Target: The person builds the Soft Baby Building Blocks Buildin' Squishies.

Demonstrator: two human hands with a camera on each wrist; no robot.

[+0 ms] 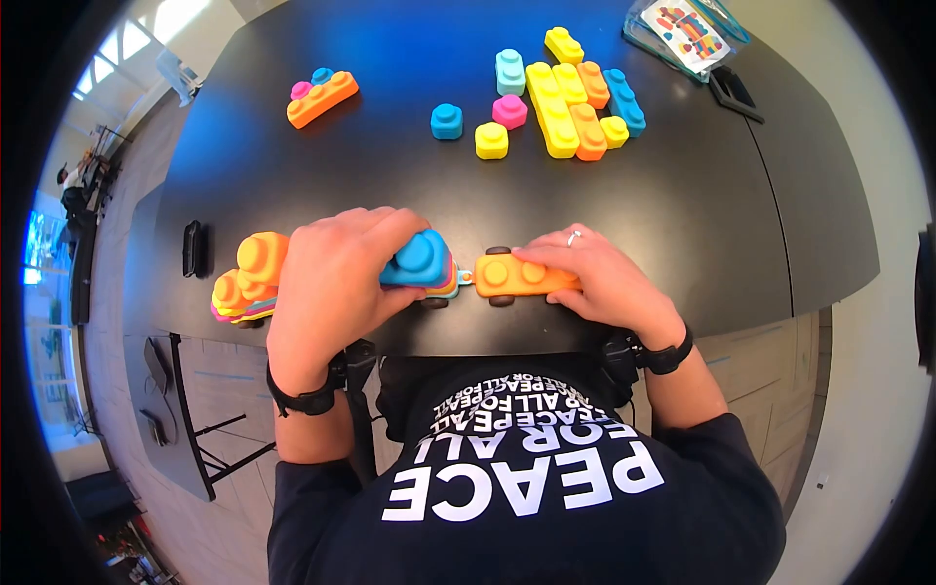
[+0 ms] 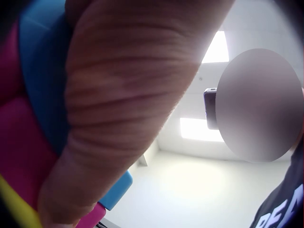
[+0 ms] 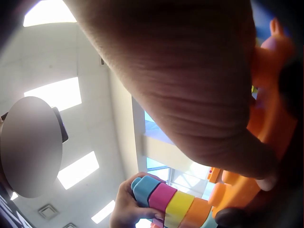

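My left hand grips a stack of toy blocks with a blue block on top. The right wrist view shows pink, yellow and orange blocks below the blue one. The stack rides on a light-blue wheeled base. Thumb and fingers of my right hand pinch an orange toy wagon with dark wheels, its right end hidden under the hand. A small light-blue hitch lies between the two vehicles, right at the wagon's left end. Left of my left hand stand more stacked blocks, orange on top.
Across the black table lie several loose blocks, including a long yellow block. An orange block with smaller pieces sits far left. A clear bag lies at the far right, and a black case near the left edge.
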